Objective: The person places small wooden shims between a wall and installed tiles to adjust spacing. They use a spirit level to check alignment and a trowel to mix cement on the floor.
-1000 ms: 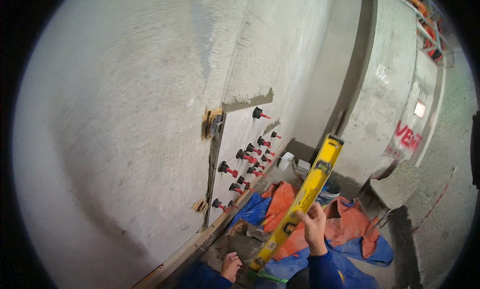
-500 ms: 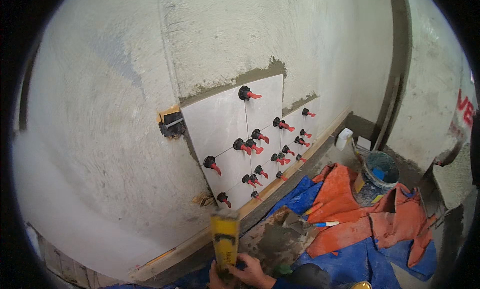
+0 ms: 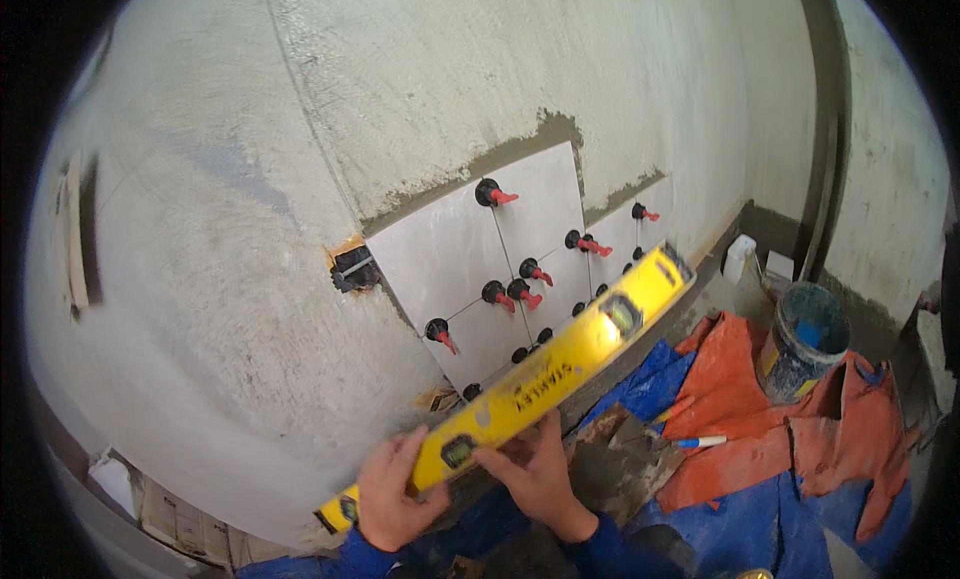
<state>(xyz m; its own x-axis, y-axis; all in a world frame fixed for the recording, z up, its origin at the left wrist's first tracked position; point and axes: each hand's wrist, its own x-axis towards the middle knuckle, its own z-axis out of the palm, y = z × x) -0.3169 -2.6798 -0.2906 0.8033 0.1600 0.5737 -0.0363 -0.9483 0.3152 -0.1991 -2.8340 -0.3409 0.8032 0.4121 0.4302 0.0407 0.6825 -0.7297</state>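
Observation:
Both my hands hold a long yellow spirit level (image 3: 545, 387), slanting from lower left up to the right in front of the wall. My left hand (image 3: 393, 487) grips it close to its lower left end, fingers over the top edge. Farther along the lower edge, my right hand (image 3: 532, 473) pinches it with thumb in front and fingers partly hidden behind. Beyond the level, pale wall tiles (image 3: 430, 244) stand in a stepped block, with black and red tile-levelling clips (image 3: 490, 193) at their joints. The level hides the lower tiles and several clips.
Left of the tiles a pipe sticks out of a wall hole (image 3: 354, 267). On the right, a dirty bucket (image 3: 803, 339) stands on an orange cloth (image 3: 722, 409) over blue sheeting (image 3: 690, 514). A blue and white marker (image 3: 701, 442) and a white bottle (image 3: 738, 259) are nearby.
The spirit level has swung from nearly end-on, low in the middle, to lying slantwise across the lower tiles. My hands have moved apart along it, the left one further left.

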